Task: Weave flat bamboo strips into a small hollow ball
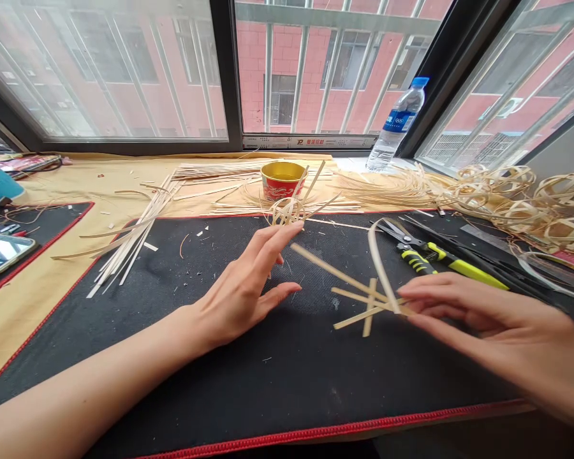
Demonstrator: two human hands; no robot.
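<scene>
Bamboo strips (363, 303) lie crossed on the black mat (277, 376) of the worktop, and I see my right hand (497, 331) pinching them where they meet, with one long strip curving up from that spot. My left hand (249, 287) is open, fingers spread, holding nothing, close to the far end of one strip. I think I am just starting the weave, and the next move needs a steady pinch while the free hand tucks another strip through without the cross slipping.
</scene>
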